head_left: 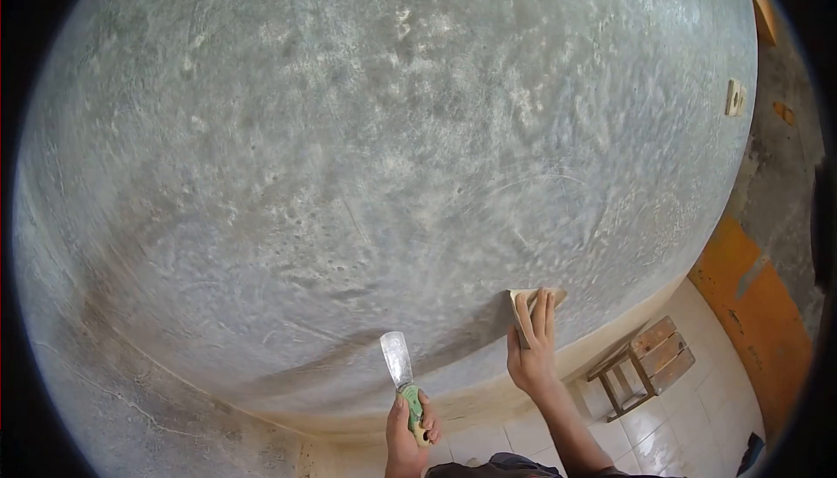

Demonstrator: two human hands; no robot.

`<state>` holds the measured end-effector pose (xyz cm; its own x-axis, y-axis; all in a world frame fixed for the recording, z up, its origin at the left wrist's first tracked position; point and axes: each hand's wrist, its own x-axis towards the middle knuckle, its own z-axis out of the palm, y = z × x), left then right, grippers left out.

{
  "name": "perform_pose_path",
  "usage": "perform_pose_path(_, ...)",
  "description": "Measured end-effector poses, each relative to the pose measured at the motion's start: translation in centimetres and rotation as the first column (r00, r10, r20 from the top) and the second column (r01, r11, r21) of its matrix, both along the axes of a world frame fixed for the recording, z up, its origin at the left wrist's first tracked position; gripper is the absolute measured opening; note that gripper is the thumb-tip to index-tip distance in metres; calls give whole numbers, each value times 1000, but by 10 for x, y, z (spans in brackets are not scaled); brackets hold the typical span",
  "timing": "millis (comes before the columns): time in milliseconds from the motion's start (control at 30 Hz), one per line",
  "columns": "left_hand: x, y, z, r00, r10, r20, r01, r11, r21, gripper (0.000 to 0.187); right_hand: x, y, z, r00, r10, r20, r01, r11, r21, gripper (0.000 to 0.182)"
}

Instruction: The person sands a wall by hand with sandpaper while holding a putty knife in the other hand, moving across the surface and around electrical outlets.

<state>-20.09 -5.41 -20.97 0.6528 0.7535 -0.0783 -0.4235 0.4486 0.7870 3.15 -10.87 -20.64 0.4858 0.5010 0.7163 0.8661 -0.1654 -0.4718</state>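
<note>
No readable text or labels.

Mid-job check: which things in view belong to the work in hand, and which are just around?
In the work:
Scraper, held in the left hand
Folded sheet, probably sandpaper, at the right hand
Grey wall

Seemingly just around:
Wooden stool on the floor
Wall socket

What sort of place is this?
Likely an indoor room, perhaps under renovation: there's a patchy grey wall, a scraper held near it, and a wooden stool on a tiled floor.
</note>
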Motion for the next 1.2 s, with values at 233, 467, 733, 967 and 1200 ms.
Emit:
perform_pose_path(233,15,-4,-9,997,-22,67,27,997,-72,47,18,16,70,984,-49,172,40,998,52,55)
perform_pose_path(467,29,-6,-15,999,35,20,-35,999,0,52,10,40,-28,965,12,261,2,998,-55,61)
perform_pose_path(733,23,-7,-12,992,126,11,-126,991,50,53,19,50,117,806,47,590,-18,998,-54,68)
perform_pose_path(967,-10,23,1,973,208,98,-212,977,37,50,16,59,171,685,-251,683,192,968,163,70)
perform_pose_path(1200,-78,68,13,986,163,44,-167,980,109,47,-57,103,158,558,139,818,-148,987,-67,62)
